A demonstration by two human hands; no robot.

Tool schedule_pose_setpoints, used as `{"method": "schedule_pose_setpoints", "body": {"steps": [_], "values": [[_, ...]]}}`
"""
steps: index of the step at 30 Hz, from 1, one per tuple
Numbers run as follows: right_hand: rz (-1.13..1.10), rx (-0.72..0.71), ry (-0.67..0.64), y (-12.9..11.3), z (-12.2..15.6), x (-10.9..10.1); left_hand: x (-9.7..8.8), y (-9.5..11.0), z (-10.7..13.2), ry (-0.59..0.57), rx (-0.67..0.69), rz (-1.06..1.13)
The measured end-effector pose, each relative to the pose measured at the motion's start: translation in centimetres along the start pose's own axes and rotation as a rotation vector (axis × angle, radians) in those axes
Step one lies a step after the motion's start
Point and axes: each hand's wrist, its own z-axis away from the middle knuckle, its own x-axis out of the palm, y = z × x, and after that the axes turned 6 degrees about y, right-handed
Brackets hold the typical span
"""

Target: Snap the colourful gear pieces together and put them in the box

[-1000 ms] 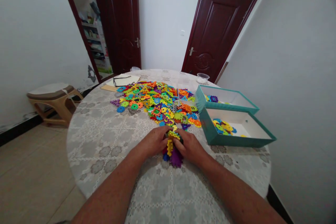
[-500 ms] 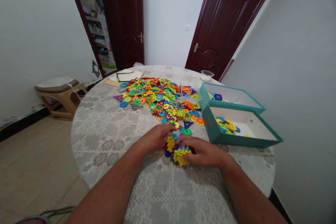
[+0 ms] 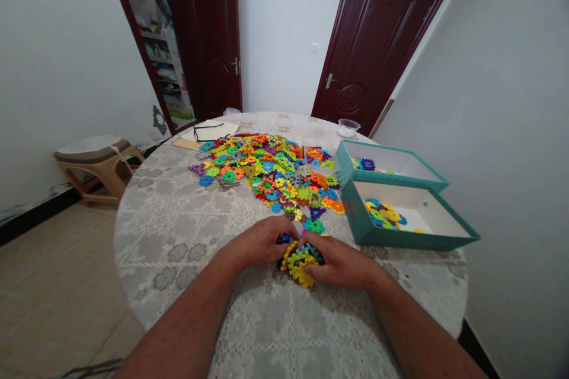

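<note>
The left hand (image 3: 262,243) and right hand (image 3: 340,263) curl their fingers firmly around a cluster of interlocked yellow, green and blue plastic gear-shaped blocks (image 3: 299,263), pressing from opposite sides to steady it, near the front edge of the round lace-covered table (image 3: 169,249) — nothing else held.

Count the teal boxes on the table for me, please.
2. One teal box sits at the far right of the table, and the other sits right beside it, closer in. Both hold colored plastic pieces. Neither looks hidden.
</note>
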Motion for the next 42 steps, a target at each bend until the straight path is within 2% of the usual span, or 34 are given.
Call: {"method": "schedule_pose_setpoints", "body": {"steps": [8,15,19,23,26,29,31,34,37,39,42], "values": [[-0.084,-0.011,0.107,-0.1,-0.6,0.7,0.0,0.1,-0.1,0.063,-0.06,-0.005],[-0.058,-0.125,0.202,-0.4,-1.2,1.5,0.2,0.0,-0.5,0.156,-0.105,0.067],[-0.042,-0.084,0.237,-0.8,-1.4,1.2,0.0,-0.1,-0.7,0.23,-0.14,0.025],[-0.058,-0.008,0.27,-1.8,-0.8,-0.1,-0.3,-1.2,-0.9,0.374,-0.187,-0.065],[-0.019,0.013,0.324,-2.8,-0.1,-2.3,-0.6,-1.8,-0.9,0.419,-0.244,-0.182],[0.116,0.051,0.448,-2.5,0.0,-6.2,-0.8,-1.8,-0.9,0.388,-0.29,-0.261],[0.235,0.101,0.578,-1.1,-0.7,-9.5,-0.9,-1.6,-0.9,0.357,-0.32,-0.301],[0.39,0.227,0.784,2.3,-2.9,-14.8,-0.9,-1.5,-0.8,0.331,-0.359,-0.347],[0.337,0.393,0.996,5.4,-4.9,-18.8,-0.9,-1.6,-0.8,0.325,-0.364,-0.364],[0.28,0.42,1.055,6.6,-5.4,-20.2,-0.9,-1.7,-0.8,0.321,-0.362,-0.37],[0.234,0.393,1.091,7.1,-5.1,-20.4,-0.9,-1.9,-0.7,0.322,-0.349,-0.372]]}}
